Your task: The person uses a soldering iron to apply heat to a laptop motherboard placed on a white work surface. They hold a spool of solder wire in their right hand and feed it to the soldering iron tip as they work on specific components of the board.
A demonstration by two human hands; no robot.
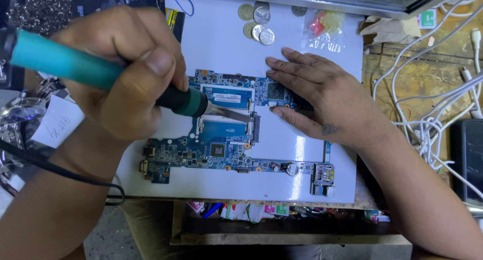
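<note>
White mat (211, 48) on the bench, blue board (226, 139) lying across its middle, left hand (126, 73) gripping a teal iron (100, 73), tip on the board's slot, right hand (317, 99) flat, fingers spread, pinning the board's right end, coins (257, 24) at the mat's top

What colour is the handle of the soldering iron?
Teal soldering iron handle with a black grip, seen in the head view.

Electronics repair bench, small workshop. Evidence – blue circuit board (226, 134) stripped bare on a white work mat (221, 43), teal-handled soldering iron (100, 73) over it. Loose coins (257, 23) and a small parts bag (324, 31) at the far edge, tangle of white cables (432, 114) on the right – cluttered open drawer (261, 212) under the near edge.
</note>
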